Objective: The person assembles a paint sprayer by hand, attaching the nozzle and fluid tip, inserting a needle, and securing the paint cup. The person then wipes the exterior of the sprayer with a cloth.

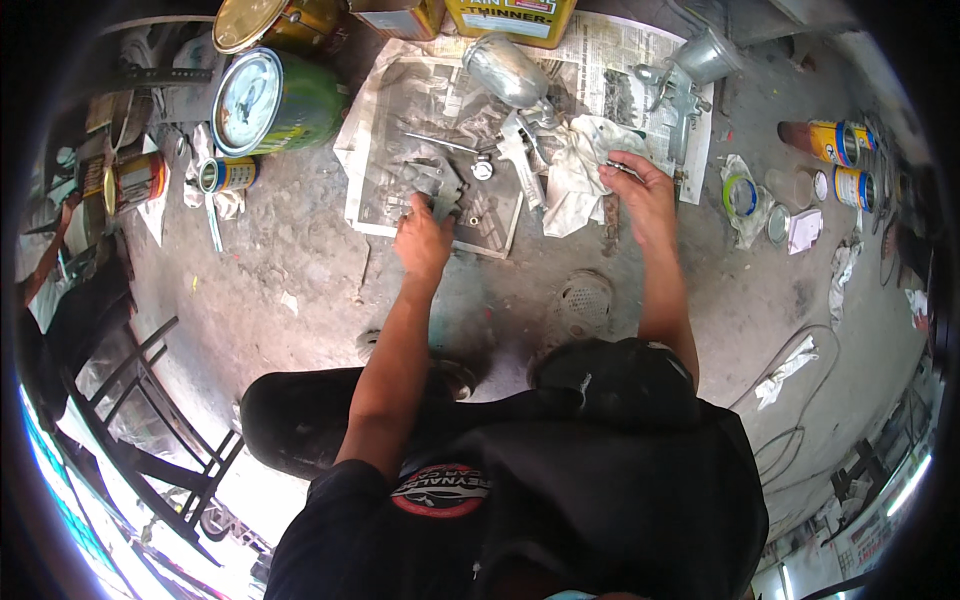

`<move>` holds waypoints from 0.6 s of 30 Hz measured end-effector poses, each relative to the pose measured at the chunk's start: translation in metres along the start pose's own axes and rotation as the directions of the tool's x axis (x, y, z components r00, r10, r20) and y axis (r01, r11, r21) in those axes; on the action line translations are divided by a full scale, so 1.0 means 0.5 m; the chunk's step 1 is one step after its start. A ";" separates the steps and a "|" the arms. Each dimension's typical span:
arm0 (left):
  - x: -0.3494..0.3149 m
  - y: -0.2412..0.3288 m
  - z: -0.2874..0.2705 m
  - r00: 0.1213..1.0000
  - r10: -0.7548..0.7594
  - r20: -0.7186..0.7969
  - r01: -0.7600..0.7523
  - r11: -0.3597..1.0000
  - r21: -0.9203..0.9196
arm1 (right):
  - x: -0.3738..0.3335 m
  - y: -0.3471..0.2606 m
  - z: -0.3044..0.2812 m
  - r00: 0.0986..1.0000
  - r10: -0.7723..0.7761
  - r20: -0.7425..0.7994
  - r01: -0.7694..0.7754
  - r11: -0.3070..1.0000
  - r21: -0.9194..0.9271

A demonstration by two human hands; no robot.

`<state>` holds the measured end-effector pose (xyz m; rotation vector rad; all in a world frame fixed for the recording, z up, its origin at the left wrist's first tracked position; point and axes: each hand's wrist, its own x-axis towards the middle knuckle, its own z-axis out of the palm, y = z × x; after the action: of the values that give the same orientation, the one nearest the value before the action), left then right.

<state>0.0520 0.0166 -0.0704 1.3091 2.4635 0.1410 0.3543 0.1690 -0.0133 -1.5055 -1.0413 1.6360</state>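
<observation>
My left hand [424, 242] is closed on a grey metal piece [445, 188] that looks like a spray gun body, low over the newspaper [385, 165]. Raised beside a crumpled white cloth [580, 190], my right hand [648, 198] pinches a small metal part [618, 166] between thumb and fingertips. Between the hands lie a pale metal spray gun piece [520, 160], a small round gauge-like part [482, 168] and a thin rod [440, 141]. A small brass-coloured ring [474, 221] rests near my left hand. Farther back, a silver spray gun cup [505, 70] lies tilted.
Another spray gun [682, 105] with a metal cup [708, 56] lies at the newspaper's far right. A green pail [295, 100] and yellow thinner can [512, 22] stand behind. Small paint cans [853, 187] are on the right; a hose [800, 432] curls across the floor.
</observation>
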 end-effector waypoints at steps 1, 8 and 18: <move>-0.001 0.000 -0.003 1.000 -0.015 0.021 0.015 0.999 0.038 | 0.003 0.014 -0.002 1.000 0.007 0.002 -0.007 1.000 0.013; -0.011 -0.018 -0.072 0.999 0.002 -0.052 -0.014 0.974 -0.227 | -0.010 0.031 0.032 0.999 0.008 0.053 -0.006 0.999 -0.041; 0.009 0.064 -0.206 0.870 0.051 0.491 0.463 -0.430 -0.775 | -0.034 -0.072 0.157 0.938 -0.229 0.260 0.277 0.947 -0.163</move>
<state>0.0389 0.0458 0.0327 -0.1709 1.0805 1.4561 0.2768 0.1616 0.0277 -1.2501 -1.5044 1.5901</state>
